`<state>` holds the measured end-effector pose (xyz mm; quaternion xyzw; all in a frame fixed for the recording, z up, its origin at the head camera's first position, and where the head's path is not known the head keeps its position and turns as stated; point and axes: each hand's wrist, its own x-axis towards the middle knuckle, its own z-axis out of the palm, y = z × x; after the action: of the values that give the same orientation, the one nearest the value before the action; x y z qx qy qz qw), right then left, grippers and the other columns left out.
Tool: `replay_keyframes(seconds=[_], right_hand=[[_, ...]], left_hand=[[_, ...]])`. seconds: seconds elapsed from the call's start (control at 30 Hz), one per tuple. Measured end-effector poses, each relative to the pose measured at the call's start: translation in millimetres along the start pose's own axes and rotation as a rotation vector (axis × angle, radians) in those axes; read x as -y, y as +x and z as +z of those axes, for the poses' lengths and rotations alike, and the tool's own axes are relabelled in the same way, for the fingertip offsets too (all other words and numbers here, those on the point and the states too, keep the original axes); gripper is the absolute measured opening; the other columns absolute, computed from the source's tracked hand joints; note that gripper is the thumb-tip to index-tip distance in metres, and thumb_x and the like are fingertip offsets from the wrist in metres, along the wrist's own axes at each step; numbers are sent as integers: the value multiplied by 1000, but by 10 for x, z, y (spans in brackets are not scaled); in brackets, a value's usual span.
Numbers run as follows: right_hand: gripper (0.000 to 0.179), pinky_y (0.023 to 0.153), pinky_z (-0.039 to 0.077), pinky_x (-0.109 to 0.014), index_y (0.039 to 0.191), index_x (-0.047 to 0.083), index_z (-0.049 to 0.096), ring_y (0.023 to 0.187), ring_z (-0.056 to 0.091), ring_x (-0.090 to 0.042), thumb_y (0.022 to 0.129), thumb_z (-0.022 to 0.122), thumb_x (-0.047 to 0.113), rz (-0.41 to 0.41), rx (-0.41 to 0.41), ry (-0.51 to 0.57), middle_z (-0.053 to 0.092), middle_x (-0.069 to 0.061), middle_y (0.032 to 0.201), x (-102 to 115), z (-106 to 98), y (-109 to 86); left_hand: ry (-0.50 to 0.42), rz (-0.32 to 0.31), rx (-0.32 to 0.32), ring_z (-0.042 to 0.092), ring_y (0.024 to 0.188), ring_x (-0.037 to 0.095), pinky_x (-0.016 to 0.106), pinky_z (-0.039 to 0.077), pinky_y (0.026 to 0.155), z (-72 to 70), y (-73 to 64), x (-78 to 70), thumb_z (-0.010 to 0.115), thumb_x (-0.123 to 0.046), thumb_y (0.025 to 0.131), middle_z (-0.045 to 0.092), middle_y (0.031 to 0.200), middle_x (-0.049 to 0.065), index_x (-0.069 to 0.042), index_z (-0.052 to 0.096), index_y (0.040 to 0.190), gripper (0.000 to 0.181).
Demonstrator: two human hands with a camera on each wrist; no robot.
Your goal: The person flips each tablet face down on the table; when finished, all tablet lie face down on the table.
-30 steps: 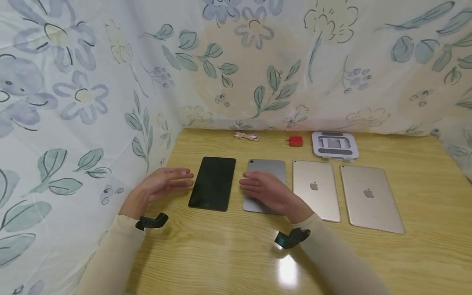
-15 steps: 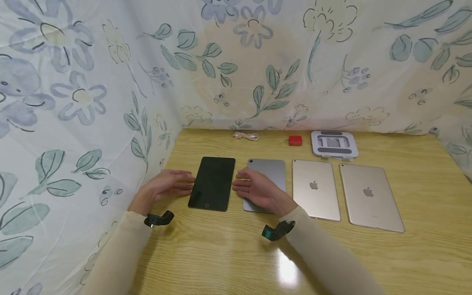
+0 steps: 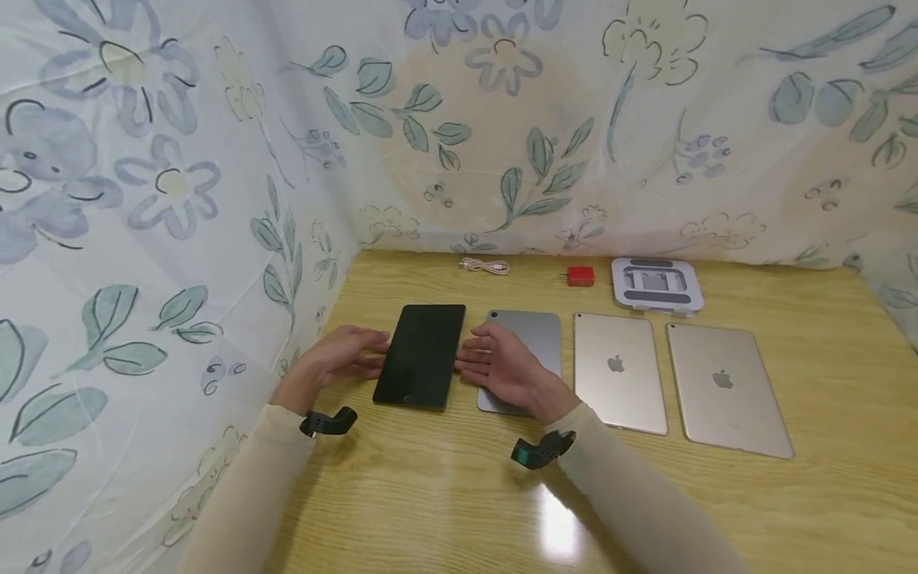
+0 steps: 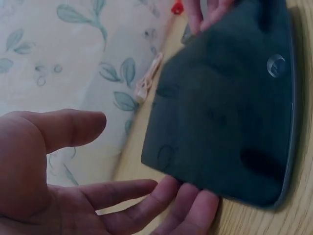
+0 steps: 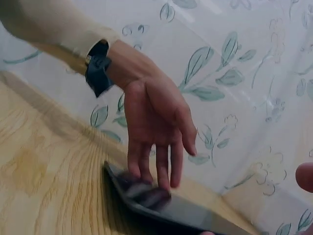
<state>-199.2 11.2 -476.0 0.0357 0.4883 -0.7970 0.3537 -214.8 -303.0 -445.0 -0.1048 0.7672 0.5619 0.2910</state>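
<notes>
A black tablet (image 3: 420,355) lies screen up at the left of the table, its round home button at the near end. My left hand (image 3: 344,355) is at its left edge. In the left wrist view, the fingertips (image 4: 203,208) meet the tablet's rim from below, and the thumb stands apart from it. My right hand (image 3: 502,363) is at the tablet's right edge with fingers extended and thumb up. It overlaps a grey tablet (image 3: 538,335) lying back up. Only bits of the right hand's fingers show in its own wrist view.
Two gold tablets, one in the middle (image 3: 617,391) and one farther right (image 3: 727,399), lie back up. Along the back are a coiled white cable (image 3: 484,265), a red charger plug (image 3: 580,277) and a folded grey-white stand (image 3: 657,285). Floral cloth (image 3: 502,159) hangs behind and at left.
Both hands have come in toward the black tablet, the right one leftward and the left one rightward. The fingertips now reach its two long edges. The head view has shifted slightly.
</notes>
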Motion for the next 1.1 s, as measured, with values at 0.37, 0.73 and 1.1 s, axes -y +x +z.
replay_keyframes(seconds=[0.37, 0.73, 1.1], right_hand=[[68, 116, 49, -54, 168, 9, 31, 135, 56, -38, 109, 43, 41, 5, 55, 42, 46, -18, 158, 37, 40, -107], [71, 123, 42, -64, 166, 4, 30, 144, 45, -43, 111, 38, 48, -134, -15, -113, 34, -24, 162, 146, 291, -401], [59, 105, 60, -49, 152, 4, 38, 123, 49, -33, 112, 39, 49, -260, -14, -186, 34, -20, 154, 174, 681, -410]], left_hand=[[70, 143, 25, 57, 146, 44, 56, 56, 115, 411, -113, -242, 51, -29, 117, 47, 168, 22, -5, 44, 167, 55], [36, 200, 204, 50, 154, 41, 56, 57, 114, 894, -390, -732, 48, -42, 118, 52, 166, 19, -4, 41, 168, 63], [-33, 224, 177, 57, 146, 47, 55, 66, 98, 634, -534, -857, 36, -54, 118, 53, 161, 26, -5, 40, 167, 69]])
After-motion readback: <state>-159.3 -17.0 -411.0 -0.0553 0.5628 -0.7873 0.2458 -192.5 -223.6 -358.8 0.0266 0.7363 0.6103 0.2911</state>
